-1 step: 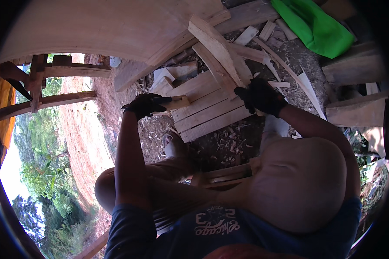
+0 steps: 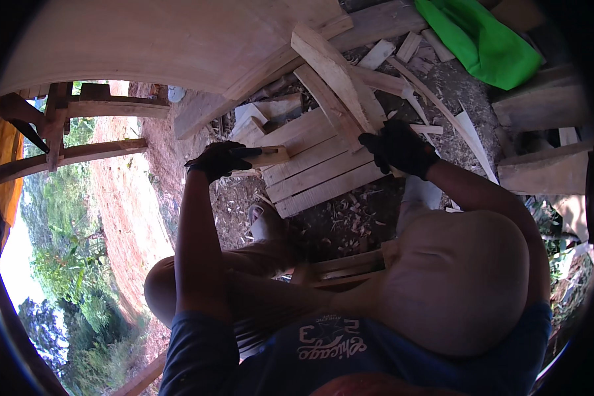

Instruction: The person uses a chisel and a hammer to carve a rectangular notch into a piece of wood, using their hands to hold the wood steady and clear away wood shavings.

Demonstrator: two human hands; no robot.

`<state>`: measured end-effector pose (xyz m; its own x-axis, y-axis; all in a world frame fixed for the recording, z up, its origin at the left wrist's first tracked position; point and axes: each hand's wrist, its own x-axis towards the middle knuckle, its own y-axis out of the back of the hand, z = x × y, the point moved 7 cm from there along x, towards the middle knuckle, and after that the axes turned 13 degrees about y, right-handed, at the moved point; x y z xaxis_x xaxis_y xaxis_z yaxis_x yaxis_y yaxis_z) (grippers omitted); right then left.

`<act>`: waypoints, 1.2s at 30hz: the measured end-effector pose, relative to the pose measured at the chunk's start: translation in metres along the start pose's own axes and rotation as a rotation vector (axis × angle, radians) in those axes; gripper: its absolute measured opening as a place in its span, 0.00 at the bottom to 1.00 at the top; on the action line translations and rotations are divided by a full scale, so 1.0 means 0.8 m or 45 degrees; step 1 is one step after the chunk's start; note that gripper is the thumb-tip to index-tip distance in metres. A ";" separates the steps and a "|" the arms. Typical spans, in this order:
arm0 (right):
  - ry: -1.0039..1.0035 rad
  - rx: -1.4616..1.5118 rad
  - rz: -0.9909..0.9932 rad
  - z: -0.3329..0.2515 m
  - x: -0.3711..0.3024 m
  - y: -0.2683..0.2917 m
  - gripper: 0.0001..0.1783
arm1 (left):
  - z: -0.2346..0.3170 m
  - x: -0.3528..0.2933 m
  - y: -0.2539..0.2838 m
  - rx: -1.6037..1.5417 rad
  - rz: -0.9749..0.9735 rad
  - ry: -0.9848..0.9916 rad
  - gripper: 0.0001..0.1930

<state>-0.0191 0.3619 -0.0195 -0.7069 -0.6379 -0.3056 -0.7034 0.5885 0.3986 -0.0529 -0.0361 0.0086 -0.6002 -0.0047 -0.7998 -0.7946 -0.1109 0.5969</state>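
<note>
My left hand (image 2: 219, 160), in a black glove, is closed round a short pale piece of wood (image 2: 270, 156) that points to the right. That piece hovers by the left edge of a slatted wooden platform (image 2: 310, 181) on the ground. My right hand (image 2: 402, 148), also black-gloved, is closed at the near end of a long, rough-cut plank (image 2: 327, 66). The plank slants away up and to the left. A bit of pale wood shows below the right fingers. Beneath the plank, a curved board (image 2: 327, 99) rests on the platform.
A large wooden panel (image 2: 158, 46) fills the far left. Offcuts (image 2: 378, 54) and shavings (image 2: 350, 221) litter the ground. A bright green cloth (image 2: 482, 46) lies far right, near wooden blocks (image 2: 544, 168). My foot (image 2: 267, 221) stands near the platform. Wooden rails (image 2: 72, 157) stand at left.
</note>
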 end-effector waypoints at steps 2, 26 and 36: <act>-0.092 0.038 0.002 0.010 -0.001 -0.002 0.20 | -0.005 0.002 -0.001 -0.103 -0.078 0.048 0.22; 0.222 -0.963 -0.147 0.141 -0.013 -0.073 0.17 | 0.007 0.008 0.153 0.067 0.606 -0.002 0.31; 0.010 -0.670 0.056 0.168 -0.014 -0.058 0.20 | -0.033 -0.124 0.195 -0.735 0.352 -0.353 0.25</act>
<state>0.0117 0.4085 -0.1511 -0.7329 -0.6230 -0.2733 -0.5392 0.2871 0.7917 -0.1148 -0.0789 0.1796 -0.8359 0.1364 -0.5317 -0.4794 -0.6533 0.5860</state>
